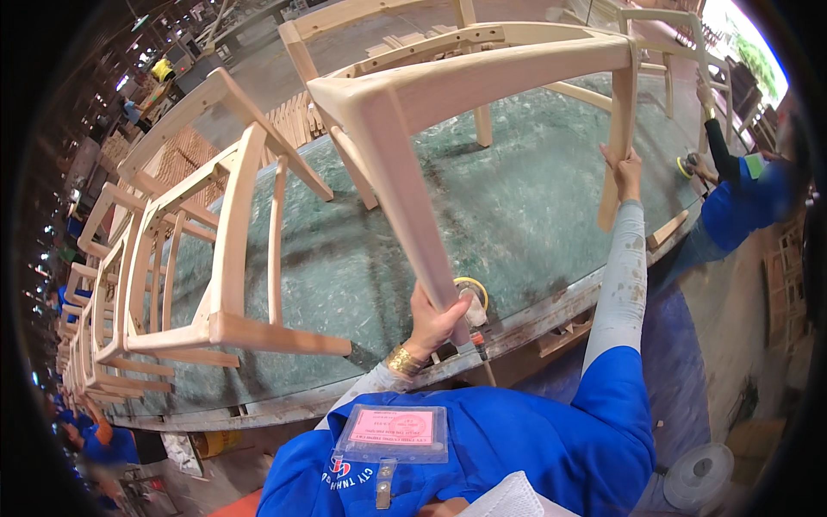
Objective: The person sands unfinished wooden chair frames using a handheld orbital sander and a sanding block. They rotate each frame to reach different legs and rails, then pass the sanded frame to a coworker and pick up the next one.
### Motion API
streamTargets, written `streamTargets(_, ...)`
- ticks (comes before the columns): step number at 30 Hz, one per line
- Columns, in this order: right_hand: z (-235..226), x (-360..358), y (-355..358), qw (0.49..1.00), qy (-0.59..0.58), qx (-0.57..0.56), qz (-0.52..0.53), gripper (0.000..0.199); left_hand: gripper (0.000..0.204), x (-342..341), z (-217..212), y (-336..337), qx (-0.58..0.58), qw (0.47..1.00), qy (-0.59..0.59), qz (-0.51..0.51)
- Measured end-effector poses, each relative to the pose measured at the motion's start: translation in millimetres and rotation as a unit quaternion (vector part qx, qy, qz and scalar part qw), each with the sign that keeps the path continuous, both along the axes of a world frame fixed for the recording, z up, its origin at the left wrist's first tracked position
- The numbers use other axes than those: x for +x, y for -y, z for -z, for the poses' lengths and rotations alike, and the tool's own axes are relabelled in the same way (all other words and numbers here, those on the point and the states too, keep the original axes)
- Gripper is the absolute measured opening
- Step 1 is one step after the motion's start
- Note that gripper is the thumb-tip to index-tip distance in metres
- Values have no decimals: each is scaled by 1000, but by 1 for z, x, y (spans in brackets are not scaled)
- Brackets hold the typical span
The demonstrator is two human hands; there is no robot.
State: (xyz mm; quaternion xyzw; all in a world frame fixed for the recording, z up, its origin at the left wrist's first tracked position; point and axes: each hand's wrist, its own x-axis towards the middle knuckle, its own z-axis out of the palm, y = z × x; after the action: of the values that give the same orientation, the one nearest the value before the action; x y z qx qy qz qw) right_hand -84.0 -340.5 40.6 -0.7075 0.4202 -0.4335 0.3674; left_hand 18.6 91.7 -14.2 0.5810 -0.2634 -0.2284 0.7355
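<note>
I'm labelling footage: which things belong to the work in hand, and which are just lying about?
In use:
wooden chair frame, gripped by left hand and right hand
green tabletop
likely yellow-rimmed tool

Lying about:
other chair frames
stacked wooden strips

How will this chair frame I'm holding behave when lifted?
The chair frame will likely feel stiff, its wooden members being joined at the corners. It's probably light for its size, given the open seat. Smooth-looking wood might slip in your left hand and right hand.
</note>
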Motion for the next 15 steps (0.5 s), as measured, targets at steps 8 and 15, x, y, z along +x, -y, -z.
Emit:
streamTargets(8,-22,42,-42,998,-3,-62,7,38,52,65,-29,-12,-33,994,-18,-103)
streamTargets(15,-41,54,-34,996,-6,-83,22,42,35,96,-55,-2,-40,991,36,-123)
